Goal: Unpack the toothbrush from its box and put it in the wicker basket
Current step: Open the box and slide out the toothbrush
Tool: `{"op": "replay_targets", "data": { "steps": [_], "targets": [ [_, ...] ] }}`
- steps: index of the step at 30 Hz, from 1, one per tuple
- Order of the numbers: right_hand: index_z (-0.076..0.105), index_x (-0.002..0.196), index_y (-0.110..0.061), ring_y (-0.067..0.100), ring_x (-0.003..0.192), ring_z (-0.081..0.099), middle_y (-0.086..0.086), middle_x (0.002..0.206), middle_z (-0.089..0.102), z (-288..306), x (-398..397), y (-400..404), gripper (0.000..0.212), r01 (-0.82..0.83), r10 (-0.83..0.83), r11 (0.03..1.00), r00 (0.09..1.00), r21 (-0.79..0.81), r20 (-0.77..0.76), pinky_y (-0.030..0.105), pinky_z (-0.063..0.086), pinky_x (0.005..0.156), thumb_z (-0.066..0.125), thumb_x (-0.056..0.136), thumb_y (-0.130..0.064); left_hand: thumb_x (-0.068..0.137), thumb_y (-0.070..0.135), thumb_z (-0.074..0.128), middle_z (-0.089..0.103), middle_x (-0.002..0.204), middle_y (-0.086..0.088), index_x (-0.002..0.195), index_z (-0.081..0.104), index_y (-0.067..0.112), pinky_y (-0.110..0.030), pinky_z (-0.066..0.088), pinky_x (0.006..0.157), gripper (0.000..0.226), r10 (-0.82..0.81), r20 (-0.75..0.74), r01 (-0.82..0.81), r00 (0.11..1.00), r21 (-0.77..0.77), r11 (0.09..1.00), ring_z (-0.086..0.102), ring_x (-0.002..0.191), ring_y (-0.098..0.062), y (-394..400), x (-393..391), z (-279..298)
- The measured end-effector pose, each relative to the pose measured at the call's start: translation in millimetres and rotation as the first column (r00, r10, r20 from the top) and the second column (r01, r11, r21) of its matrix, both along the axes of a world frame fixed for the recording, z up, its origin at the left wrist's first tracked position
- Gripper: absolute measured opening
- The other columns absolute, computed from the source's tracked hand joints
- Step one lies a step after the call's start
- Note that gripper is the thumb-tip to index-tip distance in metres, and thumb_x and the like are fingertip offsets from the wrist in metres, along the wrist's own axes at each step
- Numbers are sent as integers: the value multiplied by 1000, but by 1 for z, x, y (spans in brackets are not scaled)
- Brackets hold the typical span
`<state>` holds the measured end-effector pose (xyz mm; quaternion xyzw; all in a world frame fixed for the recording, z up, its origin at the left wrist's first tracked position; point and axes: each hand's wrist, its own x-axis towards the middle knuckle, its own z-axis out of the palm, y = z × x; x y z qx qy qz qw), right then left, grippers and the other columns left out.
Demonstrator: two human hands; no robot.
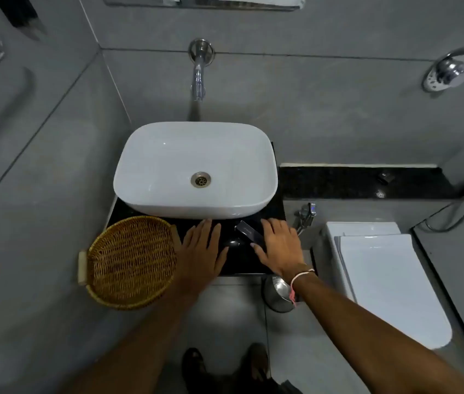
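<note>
A dark, slim toothbrush box (249, 234) lies slanted on the black counter (242, 265) in front of the white basin. My right hand (277, 245) rests flat beside it, fingers spread, with the thumb touching the box's near end and no grip on it. My left hand (202, 250) lies flat on the counter with fingers apart, just right of the wicker basket (131, 263). The basket is round, brown and empty, and it overhangs the counter's left front corner. The toothbrush itself is not visible.
A white basin (195, 169) fills the back of the counter under a wall tap (199, 78). A closed white toilet (387, 282) stands to the right, with a metal bin (277, 294) beside it. A black stone ledge (361, 182) runs behind the toilet.
</note>
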<state>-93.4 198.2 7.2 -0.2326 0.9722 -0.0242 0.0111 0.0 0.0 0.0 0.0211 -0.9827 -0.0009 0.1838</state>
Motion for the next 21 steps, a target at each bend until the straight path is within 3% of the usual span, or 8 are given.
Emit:
{"op": "replay_targets", "data": {
  "steps": [2, 6, 8, 12, 16, 19, 21],
  "targets": [
    [48, 141, -11, 32, 120, 52, 12, 133, 56, -5, -7, -7, 63, 1, -6, 998, 996, 56, 89, 45, 46, 98, 58, 93, -51, 81, 35, 76, 75, 112, -19, 117, 71, 3, -44, 3, 121, 47, 20, 17, -20, 1000, -9, 1000, 72, 100, -33, -1, -6, 0],
    [49, 136, -12, 32, 122, 52, 11, 132, 57, -16, -15, -15, 52, -16, -5, 994, 980, 106, 197, 45, 46, 99, 59, 95, -43, 90, 25, 70, 70, 116, -23, 125, 64, -2, -47, 54, 90, 45, -23, 228, -24, 973, 203, 979, 70, 102, -37, 0, -14, -9],
    [51, 134, -12, 32, 123, 52, 11, 133, 57, -19, -18, -15, 48, -20, -6, 994, 973, 111, 231, 45, 46, 99, 59, 96, -39, 94, 24, 64, 67, 119, -22, 130, 60, -1, -46, 59, 82, 44, -21, 272, -62, 962, 294, 954, 67, 103, -36, -2, -19, -11],
    [52, 133, -12, 31, 119, 56, 10, 131, 57, -28, -21, -11, 40, -40, 18, 996, 967, 81, 256, 43, 50, 97, 58, 99, -31, 99, 25, 57, 58, 131, -15, 135, 54, 7, -35, 55, 90, 41, -11, 304, -149, 953, 498, 854, 62, 113, -28, -5, -30, -21],
    [49, 139, -14, 29, 114, 56, 8, 129, 56, -28, -27, 1, 42, -106, 101, 994, 973, 9, 209, 42, 50, 95, 56, 100, -31, 100, 20, 60, 63, 131, -16, 137, 55, 6, -30, 55, 90, 41, -24, 364, -301, 931, 804, 513, 64, 107, -20, -9, -44, -14],
    [51, 141, -16, 29, 110, 58, 7, 126, 59, -20, -35, 10, 45, -190, 193, 981, 972, -35, 134, 41, 50, 91, 60, 98, -29, 102, 16, 57, 69, 125, -20, 139, 56, 4, -35, 58, 95, 39, -61, 395, -375, 917, 903, 210, 71, 104, -25, -13, -54, -6],
    [56, 139, -15, 30, 105, 61, 8, 122, 63, -14, -39, 14, 46, -247, 252, 967, 965, -70, 71, 42, 51, 87, 67, 95, -25, 102, 13, 56, 71, 120, -19, 138, 57, 7, -33, 62, 90, 36, -118, 387, -392, 914, 920, -17, 74, 104, -27, -13, -54, 0]
  ]
}}
